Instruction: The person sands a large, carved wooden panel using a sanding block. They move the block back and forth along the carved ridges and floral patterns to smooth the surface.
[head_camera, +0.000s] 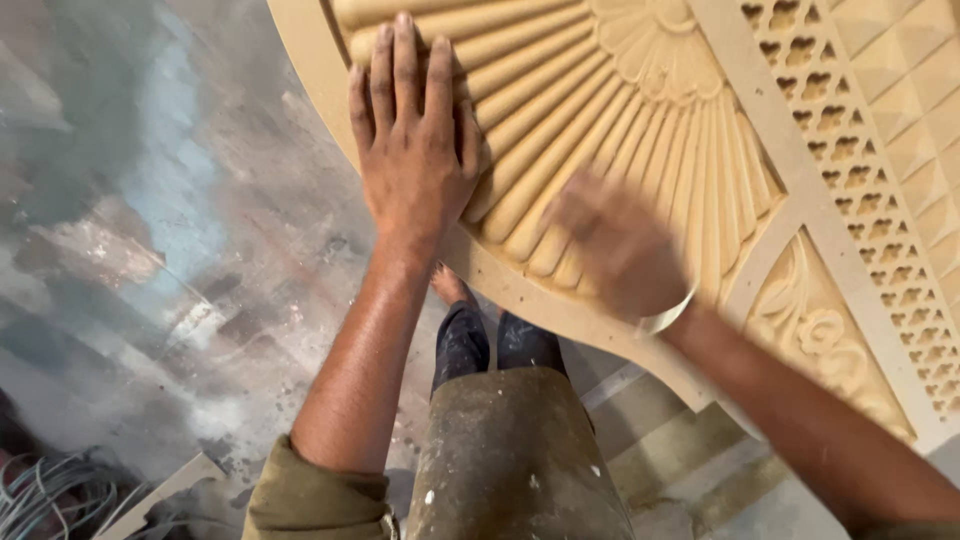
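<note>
Left hand (412, 150) flat, arm extended, fingers (405, 70) straight and close together, pressing carved fluted panel (560, 140) beneath them. Right hand (620, 250) motion-blurred on flutes right of those fingers; its finger spread unreadable

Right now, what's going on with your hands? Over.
Left hand flat, fingers spread on carved panel. Right hand blurred on the fluted fan, grip unclear. Nothing in the way.
</note>
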